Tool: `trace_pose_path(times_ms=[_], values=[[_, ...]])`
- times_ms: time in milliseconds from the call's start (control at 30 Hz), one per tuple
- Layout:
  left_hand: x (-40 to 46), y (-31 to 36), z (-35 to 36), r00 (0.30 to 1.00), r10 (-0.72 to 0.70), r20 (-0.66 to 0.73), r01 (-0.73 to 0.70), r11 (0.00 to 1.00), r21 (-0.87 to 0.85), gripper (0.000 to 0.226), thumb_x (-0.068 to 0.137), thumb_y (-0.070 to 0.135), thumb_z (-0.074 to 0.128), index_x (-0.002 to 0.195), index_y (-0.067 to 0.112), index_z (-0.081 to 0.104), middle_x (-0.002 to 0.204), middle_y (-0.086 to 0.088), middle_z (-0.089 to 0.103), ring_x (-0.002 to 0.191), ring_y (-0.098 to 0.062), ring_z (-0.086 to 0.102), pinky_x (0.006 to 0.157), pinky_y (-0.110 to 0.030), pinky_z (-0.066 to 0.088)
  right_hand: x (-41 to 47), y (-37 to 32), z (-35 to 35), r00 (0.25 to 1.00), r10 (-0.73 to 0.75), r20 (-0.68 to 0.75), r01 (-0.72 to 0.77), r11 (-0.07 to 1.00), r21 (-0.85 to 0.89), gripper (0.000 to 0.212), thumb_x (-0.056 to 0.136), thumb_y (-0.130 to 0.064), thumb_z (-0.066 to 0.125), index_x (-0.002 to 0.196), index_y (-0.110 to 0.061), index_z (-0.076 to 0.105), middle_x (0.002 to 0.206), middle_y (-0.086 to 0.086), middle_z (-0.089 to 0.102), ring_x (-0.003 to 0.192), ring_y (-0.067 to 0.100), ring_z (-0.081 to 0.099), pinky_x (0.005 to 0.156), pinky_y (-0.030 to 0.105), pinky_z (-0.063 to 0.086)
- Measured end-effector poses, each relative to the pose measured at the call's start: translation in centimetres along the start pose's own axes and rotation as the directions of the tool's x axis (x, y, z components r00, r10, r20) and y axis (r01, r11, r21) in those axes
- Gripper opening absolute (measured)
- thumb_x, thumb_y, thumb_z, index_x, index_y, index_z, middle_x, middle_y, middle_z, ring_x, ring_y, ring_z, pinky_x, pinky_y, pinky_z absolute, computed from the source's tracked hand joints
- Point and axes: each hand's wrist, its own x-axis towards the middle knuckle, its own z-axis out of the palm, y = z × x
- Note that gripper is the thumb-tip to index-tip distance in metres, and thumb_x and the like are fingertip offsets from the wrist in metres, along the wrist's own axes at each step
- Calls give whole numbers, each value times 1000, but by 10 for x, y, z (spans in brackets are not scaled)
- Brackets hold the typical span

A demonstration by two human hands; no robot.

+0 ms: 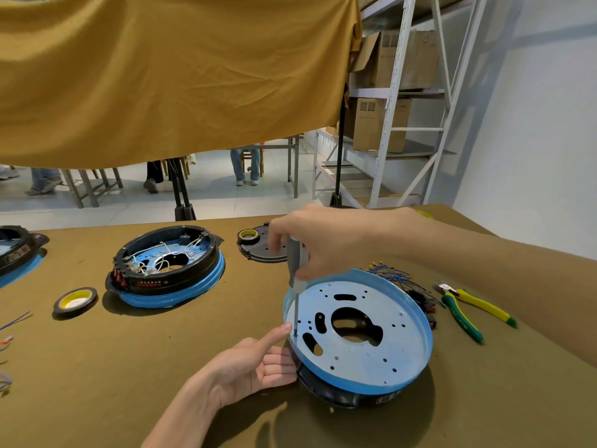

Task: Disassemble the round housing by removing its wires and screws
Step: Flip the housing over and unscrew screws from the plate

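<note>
- Head view, lower right of centre: round housing (pixel 361 337) sits on the brown table (pixel 129 367), blue rim up, perforated metal plate facing the camera, black body underneath.
- Right hand (pixel 326 244) comes in from the right edge, fingers closed around the grey handle of a screwdriver (pixel 295 276). Shaft stands near vertical, tip down on a screw (pixel 296 334) at the plate's left edge.
- Left hand (pixel 255 363) enters from the bottom, palm up and mostly open. It grips nothing; fingers rest against the housing's left rim, index finger stretched out beside the screwdriver tip.
- Loose blue wires (pixel 392 274) with metal terminals lie just behind the housing, right of centre.
- Green-and-yellow pliers (pixel 465 307) lie on the table at right, near the housing but apart from it.
- Left of centre: a second housing (pixel 168 263), still wired inside.
- Tape roll (pixel 76 300) in front of it to the left; another tape roll (pixel 248 236) on a black cover plate (pixel 261 250) behind the right hand.
- Far left edge: part of a third unit (pixel 16 250).
- Upper frame: mustard cloth (pixel 161 76) hanging; metal shelving (pixel 403 101) with cartons upper right.
</note>
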Motion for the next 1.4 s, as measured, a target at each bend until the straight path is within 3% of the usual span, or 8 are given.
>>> trace_pose_path(times_ms=[133,300,500,667,833,1000,1167,1400], values=[[0,0,1,1000,-2,-8,2,1000,14,92,59,51,90,125,-7,61,112,-25,76,103,-33,77,74,-34,65,4,-3,10,986,69,-152,-114,942,-315,44,97,-57,56,108,-14,52,77,-3,51,68,18,54,54,34,43],[-1,1,1,1000,6,-5,-6,999,31,95,57,52,91,124,-7,61,112,-25,76,103,-32,77,75,-34,64,0,-4,-3,999,-34,38,34,999,23,38,86,-17,76,119,-22,57,96,-8,58,83,7,56,64,25,49],[-2,0,3,1000,19,-14,-19,999,39,92,63,53,88,126,-7,59,113,-24,76,105,-33,76,82,-37,65,3,-11,6,986,55,-155,-113,910,-400,51,96,-64,50,97,-14,58,72,-1,55,63,19,56,50,31,40],[-3,0,6,999,26,-42,-25,999,21,92,57,52,89,123,-6,61,109,-23,77,101,-32,78,75,-35,65,-2,-4,-8,996,-34,80,34,999,11,32,87,-18,73,116,-22,59,93,-6,61,85,16,59,66,32,51],[-3,0,6,999,24,-48,-23,1000,13,94,55,52,90,123,-6,61,109,-23,77,101,-32,78,77,-36,65,0,-4,6,987,123,-103,-153,917,-367,52,92,-65,56,108,-15,55,79,-2,54,66,16,55,49,31,39],[-5,2,7,999,20,-36,-19,1000,23,93,58,53,87,125,-6,60,111,-23,77,102,-32,77,81,-37,65,-3,0,-2,998,-55,28,54,998,23,32,85,-21,78,112,-23,61,96,-8,64,85,12,63,69,29,56],[-7,2,8,999,16,-42,-14,999,31,92,59,53,86,125,-6,61,111,-23,77,102,-33,77,82,-38,65,0,-6,5,991,56,-123,-98,926,-363,52,90,-69,56,96,-18,56,72,-4,53,63,16,55,51,32,43],[-7,2,9,999,12,-44,-11,999,33,86,66,52,83,124,-6,60,110,-23,77,101,-32,78,79,-36,65,-3,-1,-4,998,-15,59,17,999,-40,37,86,-33,77,116,-23,58,92,-8,61,80,8,60,65,29,53]])
